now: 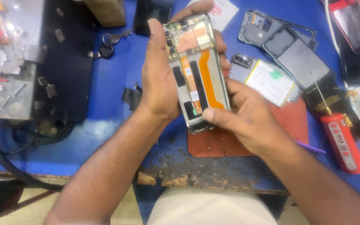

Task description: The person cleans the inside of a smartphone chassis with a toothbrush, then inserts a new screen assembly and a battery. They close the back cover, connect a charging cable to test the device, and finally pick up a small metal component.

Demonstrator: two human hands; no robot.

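The blue surface (pixel 105 87) fills most of the view, chipped and crumbling along its near edge at 6 o'clock. A dark mat (pixel 69 62) covers its 9 o'clock side, strewn with small metal bits, and a red mat (pixel 290 121) lies right of centre, partly under the hands. At 2 o'clock rest two empty phone frames (pixel 271 31) with a grey back panel (pixel 305 60) leaning over them, and just left of that, near 3 o'clock from centre, a white battery (pixel 269 81). A red electric screwdriver (pixel 342 141) lies at 4 o'clock, tip pointing up and away. A bunch of keys (pixel 109 43) sits at 11 o'clock.

The opened phone (pixel 196 71) is held up off the surface at the centre, its back removed so that the circuit board, an orange flex ribbon and the empty dark battery bay face the camera. The left hand (pixel 159 79) is clamped around its left long edge, thumb along the side and fingers wrapped behind the top. The right hand (pixel 246 112) is closed on the lower right corner, thumb pressing the face near the bottom.

The phone looks light and stiff, yet fragile: the ribbon and board are bare and would tear or crack under pressure, and the screen side is probably slippery glass. The metal side rails seem the safest place to grip, keeping fingertips off the ribbon
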